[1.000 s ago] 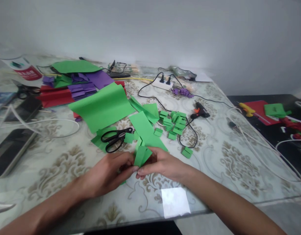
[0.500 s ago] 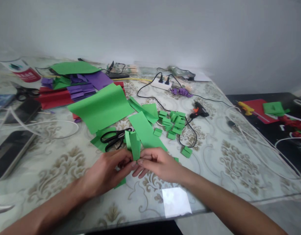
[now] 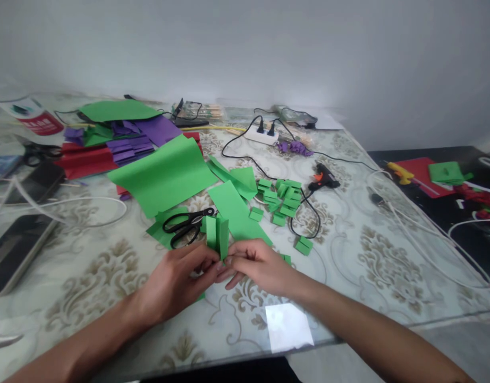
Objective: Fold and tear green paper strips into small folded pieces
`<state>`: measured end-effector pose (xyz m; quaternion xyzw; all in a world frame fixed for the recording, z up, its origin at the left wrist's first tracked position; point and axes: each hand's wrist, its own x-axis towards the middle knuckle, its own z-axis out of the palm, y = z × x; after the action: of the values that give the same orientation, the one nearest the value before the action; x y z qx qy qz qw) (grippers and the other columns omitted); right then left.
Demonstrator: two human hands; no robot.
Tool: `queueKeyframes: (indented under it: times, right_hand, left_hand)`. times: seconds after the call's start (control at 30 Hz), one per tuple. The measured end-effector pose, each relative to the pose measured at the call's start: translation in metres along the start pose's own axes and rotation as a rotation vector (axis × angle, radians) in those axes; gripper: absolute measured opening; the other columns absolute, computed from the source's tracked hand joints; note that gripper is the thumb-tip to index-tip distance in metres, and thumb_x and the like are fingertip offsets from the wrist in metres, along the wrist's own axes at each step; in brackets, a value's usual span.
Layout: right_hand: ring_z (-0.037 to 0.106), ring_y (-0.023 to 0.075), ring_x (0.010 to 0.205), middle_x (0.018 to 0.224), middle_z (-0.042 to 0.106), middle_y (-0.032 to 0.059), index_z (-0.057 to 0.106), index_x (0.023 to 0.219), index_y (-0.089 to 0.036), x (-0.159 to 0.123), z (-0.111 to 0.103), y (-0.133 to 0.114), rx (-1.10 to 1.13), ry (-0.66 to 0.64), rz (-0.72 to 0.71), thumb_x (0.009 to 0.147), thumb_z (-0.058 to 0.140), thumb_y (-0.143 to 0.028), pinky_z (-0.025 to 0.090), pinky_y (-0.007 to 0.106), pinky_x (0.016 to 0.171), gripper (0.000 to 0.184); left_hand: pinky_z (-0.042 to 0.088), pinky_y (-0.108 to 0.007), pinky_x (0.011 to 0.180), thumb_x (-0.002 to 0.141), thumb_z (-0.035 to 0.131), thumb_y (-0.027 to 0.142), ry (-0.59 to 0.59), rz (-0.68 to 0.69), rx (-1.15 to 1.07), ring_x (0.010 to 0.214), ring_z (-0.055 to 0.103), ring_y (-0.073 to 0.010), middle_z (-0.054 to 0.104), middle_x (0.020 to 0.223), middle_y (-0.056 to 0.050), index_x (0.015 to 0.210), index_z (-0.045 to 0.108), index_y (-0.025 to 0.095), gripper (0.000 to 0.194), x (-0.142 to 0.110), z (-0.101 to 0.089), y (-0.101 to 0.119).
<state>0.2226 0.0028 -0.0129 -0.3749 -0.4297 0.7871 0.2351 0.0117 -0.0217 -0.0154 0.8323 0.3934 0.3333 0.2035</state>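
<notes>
Between my two hands a folded green paper strip (image 3: 218, 235) stands upright, its creased panels spread at the top. My left hand (image 3: 185, 276) pinches its lower left side. The fingers of my right hand (image 3: 255, 265) close on the bottom right of the same strip; the fingertips of both hands meet there and hide its lower end. Just beyond the strip lie black-handled scissors (image 3: 184, 226) on a green scrap. A flat green paper piece (image 3: 237, 210) lies behind my right hand, with a heap of small folded green pieces (image 3: 282, 199) to its right.
A large curled green sheet (image 3: 165, 173) lies beyond the scissors, near purple paper pieces (image 3: 129, 149) and red paper (image 3: 85, 161). A hot glue gun (image 3: 323, 177) and a white power strip (image 3: 261, 135) trail black cords. A phone (image 3: 19, 252) lies at left, among white cables.
The folded strip has turned slightly between my fingers, so its left panel now faces me more broadly. Both hands stay in nearly the same place.
</notes>
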Motion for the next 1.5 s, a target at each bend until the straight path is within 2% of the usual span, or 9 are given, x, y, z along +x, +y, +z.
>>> queueKeyframes:
  times: [0.4,0.93,1.07,1.27,1.4,1.5]
  right_hand:
    - [0.081,0.0237,0.082,0.076,0.077,0.0061,0.065,0.075,-0.015,0.001,-0.002,0.001,0.044,0.012,0.006,0.077,0.075,-0.034,0.064,0.032,0.07,0.021]
    - [0.08,0.0216,0.079,0.073,0.072,0.0034,0.064,0.076,-0.016,0.0,0.001,0.0,-0.004,0.024,-0.023,0.079,0.071,-0.034,0.064,0.03,0.069,0.019]
    - [0.08,0.0213,0.08,0.072,0.074,0.0042,0.067,0.078,-0.015,0.0,-0.001,-0.001,0.023,0.031,-0.014,0.08,0.072,-0.036,0.065,0.031,0.071,0.021]
    - [0.081,0.0222,0.085,0.078,0.078,0.0078,0.069,0.085,-0.014,-0.002,-0.003,-0.006,0.046,0.035,-0.039,0.083,0.07,-0.037,0.065,0.032,0.077,0.023]
    - [0.082,0.0219,0.083,0.078,0.08,0.0076,0.065,0.088,-0.016,-0.001,-0.002,-0.007,0.071,0.038,-0.045,0.083,0.07,-0.032,0.065,0.032,0.075,0.018]
    - [0.082,0.0217,0.078,0.079,0.081,0.0062,0.059,0.096,-0.018,0.0,-0.002,-0.006,0.1,0.056,-0.043,0.082,0.072,-0.029,0.065,0.032,0.072,0.021]
  left_hand:
    - [0.049,-0.02,0.058,0.102,0.062,0.018,0.02,0.064,0.01,0.063,0.065,-0.011,0.067,0.079,0.001,0.101,0.068,0.019,0.006,0.002,0.0,-0.003]
    - [0.051,-0.02,0.059,0.101,0.062,0.016,0.043,0.095,0.018,0.066,0.068,-0.0114,0.069,0.081,0.0,0.097,0.07,0.02,0.009,0.002,-0.002,-0.001]
    - [0.051,-0.021,0.059,0.101,0.062,0.015,0.05,0.122,0.047,0.066,0.067,-0.0122,0.069,0.081,-0.001,0.103,0.07,0.019,0.009,0.002,-0.001,-0.003]
    - [0.057,-0.024,0.064,0.099,0.062,0.012,0.035,0.138,0.07,0.073,0.071,-0.0145,0.071,0.091,-0.004,0.116,0.071,0.018,0.02,0.0,-0.004,-0.004]
    - [0.059,-0.024,0.069,0.098,0.063,0.011,0.024,0.113,0.021,0.079,0.072,-0.0155,0.071,0.095,-0.006,0.119,0.072,0.019,0.024,0.001,-0.008,-0.002]
    - [0.06,-0.023,0.069,0.098,0.063,0.012,0.001,0.031,-0.058,0.081,0.071,-0.015,0.07,0.095,-0.005,0.118,0.073,0.02,0.024,0.002,-0.01,0.0]
